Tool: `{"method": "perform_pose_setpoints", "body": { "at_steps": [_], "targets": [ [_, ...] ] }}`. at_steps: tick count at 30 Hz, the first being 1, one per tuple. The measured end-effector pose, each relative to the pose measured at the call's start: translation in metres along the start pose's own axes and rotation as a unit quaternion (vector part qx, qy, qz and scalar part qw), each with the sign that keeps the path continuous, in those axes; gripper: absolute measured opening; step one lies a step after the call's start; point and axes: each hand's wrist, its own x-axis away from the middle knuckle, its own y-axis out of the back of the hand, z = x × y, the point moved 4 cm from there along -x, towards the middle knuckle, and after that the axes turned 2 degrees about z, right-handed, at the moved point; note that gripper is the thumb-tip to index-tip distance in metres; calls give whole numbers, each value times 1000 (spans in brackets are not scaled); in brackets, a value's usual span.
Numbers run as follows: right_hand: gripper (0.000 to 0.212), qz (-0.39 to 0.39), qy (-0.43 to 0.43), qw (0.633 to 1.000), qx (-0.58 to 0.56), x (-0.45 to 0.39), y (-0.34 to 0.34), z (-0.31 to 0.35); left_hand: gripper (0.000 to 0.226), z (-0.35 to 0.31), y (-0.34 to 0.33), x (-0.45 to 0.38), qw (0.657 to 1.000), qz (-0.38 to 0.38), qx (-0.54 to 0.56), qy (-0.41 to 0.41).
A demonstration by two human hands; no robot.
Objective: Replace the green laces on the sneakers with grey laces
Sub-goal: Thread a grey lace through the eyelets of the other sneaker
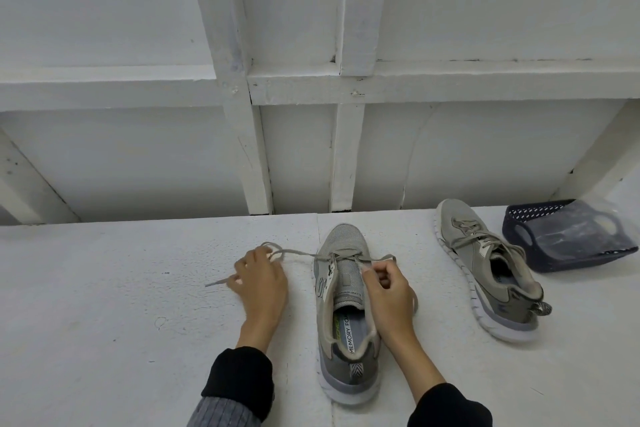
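Near sneaker point(341, 305) stands on bench point(104, 340), grey lace point(298, 254) threaded low. Left hand point(261, 282) and right hand point(389, 291) each pinched on an end. Ends best evened, lace kept flat.

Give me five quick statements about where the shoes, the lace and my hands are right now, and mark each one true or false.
1. The left hand holds a stretch of the grey lace out to the left of the near sneaker. True.
2. The right hand lies flat on the table, holding nothing. False: it pinches the lace beside the near sneaker's tongue.
3. The second sneaker stands to the right, untouched by either hand. True.
4. The dark basket sits to the left of both sneakers. False: it sits at the far right.
5. The near sneaker is laced up to its top eyelets. False: the lace crosses only near the toe.
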Motion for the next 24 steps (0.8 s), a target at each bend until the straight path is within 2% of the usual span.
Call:
{"method": "perform_pose_setpoints", "body": {
  "at_steps": [2, 4, 6, 8, 10, 14, 17, 19, 21, 24],
  "targets": [
    [8, 22, -4, 1000, 1, -4, -2, 1, 30, -17, -3, 4, 991, 56, 56, -103],
    [16, 42, -10, 999, -6, -7, -3, 3, 27, -35, -4, 11, 974, 97, 78, -190],
    [28, 46, -21, 999, -5, -15, -1, 4, 19, -45, -8, 15, 964, 104, 75, -234],
    [23, 46, -16, 998, 39, -28, 1, 0, 13, -47, -8, 15, 964, 101, 103, -223],
    [15, 65, 0, 994, 85, -40, 1, -6, 19, -45, -8, 14, 963, 115, 154, -186],
    [22, 117, 31, 982, 141, -48, -2, -15, 24, -37, -8, 13, 962, 121, 202, -139],
    [14, 100, 44, 980, 166, -48, 1, -19, 25, -34, -11, 12, 959, 129, 226, -115],
    [9, 88, 58, 977, 188, -49, 2, -19, 22, -37, -14, 13, 950, 164, 236, -122],
    [13, 85, 71, 973, 204, -51, 3, -17, 21, -37, -14, 12, 940, 190, 248, -136],
    [15, 73, 84, 962, 250, -51, 5, -14, 28, -30, -8, 4, 961, 142, 178, -158]
  ]
}}
